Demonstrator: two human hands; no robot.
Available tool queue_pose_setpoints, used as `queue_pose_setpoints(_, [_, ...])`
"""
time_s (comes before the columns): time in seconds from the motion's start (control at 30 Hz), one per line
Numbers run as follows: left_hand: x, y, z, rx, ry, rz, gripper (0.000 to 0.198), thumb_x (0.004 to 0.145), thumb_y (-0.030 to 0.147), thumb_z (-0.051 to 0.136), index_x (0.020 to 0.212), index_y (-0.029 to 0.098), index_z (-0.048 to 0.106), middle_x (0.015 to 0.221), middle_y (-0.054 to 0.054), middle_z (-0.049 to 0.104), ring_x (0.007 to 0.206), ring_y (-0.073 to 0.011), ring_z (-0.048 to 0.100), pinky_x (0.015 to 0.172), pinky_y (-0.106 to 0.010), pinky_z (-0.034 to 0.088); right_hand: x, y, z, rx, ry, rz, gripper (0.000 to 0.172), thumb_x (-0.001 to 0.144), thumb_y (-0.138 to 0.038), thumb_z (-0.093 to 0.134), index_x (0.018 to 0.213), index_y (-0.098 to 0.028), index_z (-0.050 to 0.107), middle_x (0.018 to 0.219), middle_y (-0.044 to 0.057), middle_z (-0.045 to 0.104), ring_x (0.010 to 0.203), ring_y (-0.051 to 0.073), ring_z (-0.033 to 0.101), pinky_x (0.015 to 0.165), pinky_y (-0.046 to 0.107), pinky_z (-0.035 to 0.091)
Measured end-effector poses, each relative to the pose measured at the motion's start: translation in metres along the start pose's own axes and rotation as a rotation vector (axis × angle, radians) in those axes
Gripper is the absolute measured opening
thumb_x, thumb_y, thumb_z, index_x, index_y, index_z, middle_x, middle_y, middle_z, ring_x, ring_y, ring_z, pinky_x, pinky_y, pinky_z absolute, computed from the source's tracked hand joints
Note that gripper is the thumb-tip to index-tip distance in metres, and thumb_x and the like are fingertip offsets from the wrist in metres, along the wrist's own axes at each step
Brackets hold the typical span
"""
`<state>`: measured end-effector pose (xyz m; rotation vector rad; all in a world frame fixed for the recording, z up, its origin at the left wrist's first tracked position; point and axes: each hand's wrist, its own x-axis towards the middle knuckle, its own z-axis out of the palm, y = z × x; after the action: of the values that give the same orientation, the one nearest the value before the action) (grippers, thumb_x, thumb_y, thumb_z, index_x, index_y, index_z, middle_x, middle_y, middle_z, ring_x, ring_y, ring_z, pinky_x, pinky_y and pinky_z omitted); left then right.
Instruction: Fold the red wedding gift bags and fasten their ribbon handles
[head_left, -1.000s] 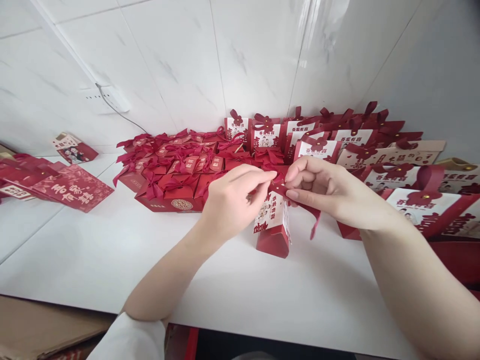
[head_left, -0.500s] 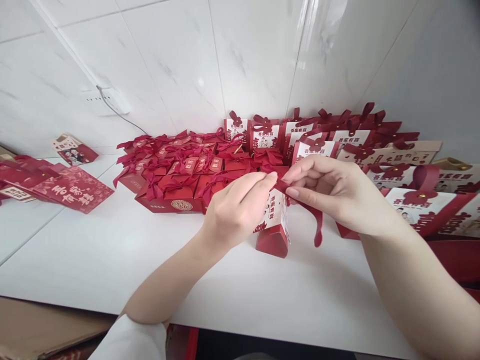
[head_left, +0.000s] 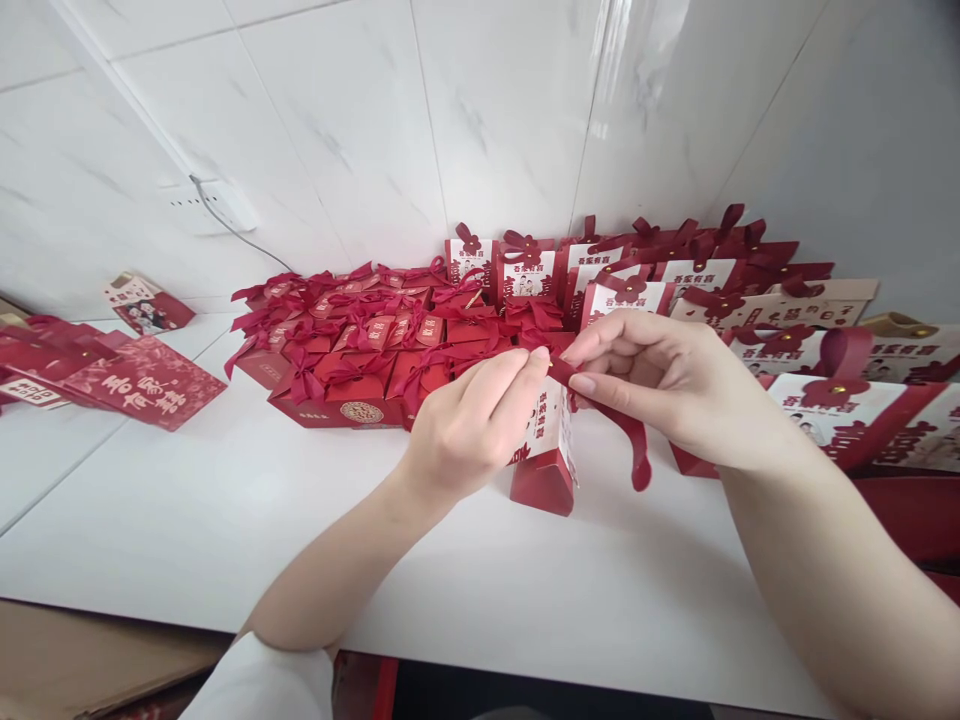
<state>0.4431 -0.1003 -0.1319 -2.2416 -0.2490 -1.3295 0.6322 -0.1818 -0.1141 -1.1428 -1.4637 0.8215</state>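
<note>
Head view: everything is placed from the gift box (head_left: 545, 455), which stands upright on the white table (head_left: 225, 500).
Left hand (head_left: 469, 425): just left of the box top, with thumb and forefinger pinched on the red ribbon (head_left: 626, 430).
Right hand (head_left: 660, 385): just right of the box top, nipping the same ribbon, its fingertips almost meeting the left's.
Change: within the last second the left fingers have closed from a looser spread to a tight pinch. The ribbon's free tail now hangs lower, to the right of the box.
Meaning: the tying looks midway, and no bow sits on this box yet.
Behind-left: small red boxes (head_left: 360, 350), packed together with bows tied.
Behind: a standing row of boxes (head_left: 525, 272) against the wall.
Right: larger bags (head_left: 840, 405).
Far left: flat red envelopes (head_left: 142, 385).
</note>
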Motion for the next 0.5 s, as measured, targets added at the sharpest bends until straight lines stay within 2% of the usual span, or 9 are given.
queue_pose_setpoints(0.13, [0.004,0.000,0.001,0.077,0.041,0.082,0.015,0.083,0.005,0.065,0.093,0.014,0.073,0.083,-0.004,0.073,0.072,-0.0130,0.072,0.070,-0.022,0.063,0.000,-0.001,-0.001,-0.047,0.015,-0.034,0.011,0.087,-0.032,0.067,0.095,-0.025,0.069,0.088,0.002,0.065,0.077,0.016,0.060,0.064,0.030,0.052])
queue_pose_setpoints(0.27, [0.005,0.000,0.002,0.064,0.061,0.096,0.013,0.080,0.004,0.068,0.092,0.009,0.071,0.080,-0.005,0.072,0.071,-0.0130,0.072,0.068,-0.022,0.064,0.001,0.002,-0.001,-0.088,0.031,-0.080,0.012,0.092,-0.026,0.061,0.098,-0.024,0.071,0.093,0.003,0.066,0.081,0.016,0.061,0.063,0.028,0.051])
queue_pose_setpoints(0.4, [0.002,0.002,0.003,0.035,0.043,0.060,0.015,0.080,0.005,0.069,0.095,0.009,0.071,0.083,-0.005,0.073,0.072,-0.0122,0.072,0.072,-0.022,0.063,0.003,0.008,0.003,-0.001,0.026,-0.102,0.010,0.085,-0.023,0.070,0.095,-0.024,0.069,0.085,0.001,0.066,0.075,0.014,0.062,0.063,0.028,0.053])
queue_pose_setpoints(0.5, [0.001,0.003,0.004,0.009,0.052,0.038,0.014,0.081,0.005,0.069,0.094,0.009,0.071,0.083,-0.005,0.073,0.072,-0.0122,0.072,0.073,-0.022,0.063,0.004,0.012,0.008,0.031,0.072,-0.140,0.012,0.080,-0.020,0.075,0.090,-0.024,0.070,0.083,-0.001,0.066,0.075,0.013,0.063,0.067,0.027,0.055])
